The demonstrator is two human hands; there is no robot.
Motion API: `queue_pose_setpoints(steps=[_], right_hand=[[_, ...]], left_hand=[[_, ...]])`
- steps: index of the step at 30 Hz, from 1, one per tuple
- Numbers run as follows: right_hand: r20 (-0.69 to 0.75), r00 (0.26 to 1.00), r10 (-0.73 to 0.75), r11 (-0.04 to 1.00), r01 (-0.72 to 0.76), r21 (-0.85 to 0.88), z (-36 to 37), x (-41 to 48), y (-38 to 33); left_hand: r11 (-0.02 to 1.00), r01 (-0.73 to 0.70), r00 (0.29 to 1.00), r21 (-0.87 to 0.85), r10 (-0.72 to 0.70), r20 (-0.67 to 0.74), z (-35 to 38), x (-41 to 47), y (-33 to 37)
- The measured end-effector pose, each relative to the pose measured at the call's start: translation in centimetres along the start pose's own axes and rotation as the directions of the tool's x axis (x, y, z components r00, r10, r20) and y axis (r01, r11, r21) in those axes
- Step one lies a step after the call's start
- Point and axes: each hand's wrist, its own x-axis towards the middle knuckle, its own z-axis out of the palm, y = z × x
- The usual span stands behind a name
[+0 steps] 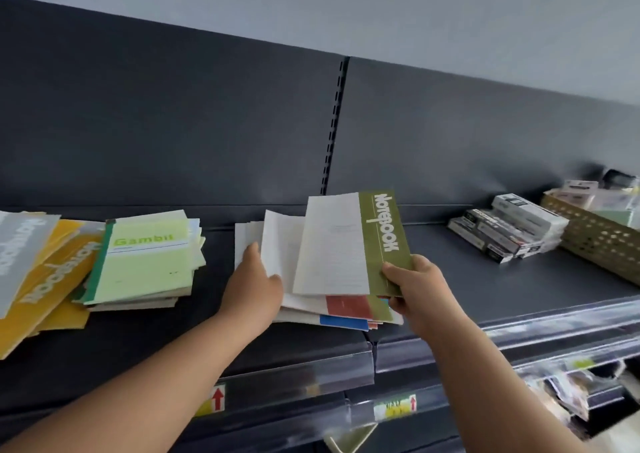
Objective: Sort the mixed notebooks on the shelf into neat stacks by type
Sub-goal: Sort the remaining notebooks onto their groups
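Observation:
A mixed pile of notebooks (346, 314) lies in the middle of the dark shelf (502, 279), with red and blue covers showing at its front edge. My right hand (412, 286) grips the lower corner of an olive-green "Notebook" (381, 241) tilted up off the pile. My left hand (256, 279) rests on the pile's left side, its fingers slipped under white covers (277, 245). To the left sits a stack topped by a light green "Gambit" notebook (149, 258). Further left, yellow (52, 279) and grey (17, 252) "Notebook" covers lie fanned out.
Black-and-white boxes (509, 227) are stacked at the right of the shelf, beside a woven basket (595, 241) holding packets. Clear price rails (519, 328) run along the shelf's front edge. Lower shelves with packaged goods (568, 390) show at the bottom right.

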Motion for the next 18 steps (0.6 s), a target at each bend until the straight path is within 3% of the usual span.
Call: queue_pose_setpoints(steps=[4, 8, 13, 18], right_hand=[[-0.048, 0.990, -0.135, 0.901, 0.102, -0.422, 1.1, 1.0, 1.4], [-0.017, 0.968, -0.251, 0.673, 0.162, -0.722, 1.5, 1.0, 1.7], [0.108, 0.913, -0.394, 0.523, 0.319, -0.790, 3.7, -1.2, 0.2], [0.297, 0.797, -0.526, 0.367, 0.528, -0.766, 7.7, -5.5, -2.0]], left_hand=[[0.878, -0.148, 0.985, 0.454, 0.172, -0.011, 0.2, -0.6, -0.3], [0.814, -0.202, 0.972, 0.545, 0.233, 0.013, 0.3, -1.5, -0.3], [0.742, -0.252, 0.953, 0.622, 0.301, 0.027, -1.9, -3.0, 0.0], [0.686, -0.216, 0.937, 0.694, 0.346, -0.051, -6.8, -4.4, -0.7]])
